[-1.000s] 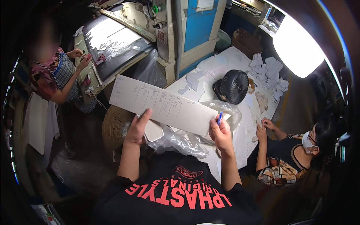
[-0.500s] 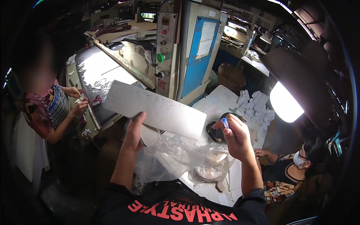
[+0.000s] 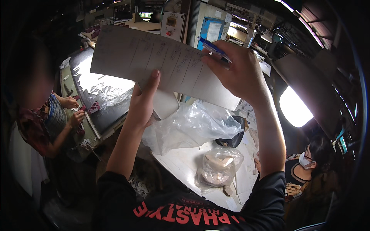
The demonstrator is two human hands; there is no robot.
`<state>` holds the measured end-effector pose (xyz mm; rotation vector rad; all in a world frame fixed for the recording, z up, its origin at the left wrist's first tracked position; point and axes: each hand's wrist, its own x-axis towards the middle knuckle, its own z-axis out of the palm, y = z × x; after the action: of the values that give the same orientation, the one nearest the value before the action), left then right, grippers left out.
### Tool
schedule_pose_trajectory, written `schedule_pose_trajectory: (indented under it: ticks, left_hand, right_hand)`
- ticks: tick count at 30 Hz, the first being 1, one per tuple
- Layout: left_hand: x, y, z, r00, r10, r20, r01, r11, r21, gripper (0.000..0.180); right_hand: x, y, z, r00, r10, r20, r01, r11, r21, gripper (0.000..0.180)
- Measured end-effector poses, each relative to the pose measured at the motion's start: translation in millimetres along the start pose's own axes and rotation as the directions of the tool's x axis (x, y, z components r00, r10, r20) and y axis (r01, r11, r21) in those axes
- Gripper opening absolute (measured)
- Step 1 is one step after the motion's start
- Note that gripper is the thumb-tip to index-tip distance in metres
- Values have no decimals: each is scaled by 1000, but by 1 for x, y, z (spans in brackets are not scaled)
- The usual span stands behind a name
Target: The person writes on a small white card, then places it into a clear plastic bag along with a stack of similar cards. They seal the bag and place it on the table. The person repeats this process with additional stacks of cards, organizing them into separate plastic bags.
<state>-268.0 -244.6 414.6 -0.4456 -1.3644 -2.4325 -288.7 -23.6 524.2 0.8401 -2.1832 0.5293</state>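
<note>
My left hand grips a long white card by its lower edge, thumb on the front. Ruled lines and handwriting cover much of its face. A smaller pale piece with rounded corners shows below the card, beside the same hand. In my right hand is a blue pen, held between thumb and fingers over the card's right part. Whether its tip touches the card cannot be made out. Below the card spreads a crumpled clear plastic bag.
On the white table lie a tied clear bag of pale pieces and a black object. A masked person sits at right; another person's hands work at the left bench. A bright lamp hangs at right.
Both hands have risen, and the card is higher and larger in view. My right hand has moved up to the card, with the pen now lying slanted across its right part.
</note>
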Motion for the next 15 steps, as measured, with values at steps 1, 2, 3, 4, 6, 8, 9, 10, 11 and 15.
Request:
schedule_pose_trajectory:
  ticks: [1,2,3,4,6,8,9,10,11,15]
  left_hand:
    - [4,1,-3,999,-37,8,37,999,18,52]
    - [9,2,-8,997,-74,15,74,997,36,48]
    - [12,2,-13,994,-107,18,105,993,56,44]
    - [16,1,-13,996,-78,31,77,997,19,40]
    - [23,-2,-12,998,-21,53,24,998,-50,31]
    - [36,1,-13,997,1,82,4,998,-58,28]
    - [43,5,-15,996,15,92,-10,998,-56,26]
    - [50,7,-13,996,19,87,-13,998,-68,25]
    - [58,9,-10,997,23,80,-17,997,-78,25]
    - [79,15,-1,1000,2,9,-2,1000,-23,27]
  right_hand:
    - [7,1,0,1000,-1,-2,1,1000,-10,27]
    - [13,0,-1,1000,-2,-4,1,1000,-20,27]
    - [20,-9,-5,997,69,35,-67,995,-77,28]
    - [25,-6,-3,1000,-2,9,3,994,-110,28]
    - [42,4,2,989,-144,-38,135,975,-176,28]
    - [65,0,-2,987,-140,-84,117,965,-235,27]
    - [77,-5,0,976,-155,-155,110,958,-265,27]
    - [88,-10,-4,961,-167,-222,93,947,-307,27]
    - [101,-13,-9,961,-133,-241,36,930,-366,30]
    - [155,-15,-9,906,-212,-367,-1,865,-502,28]
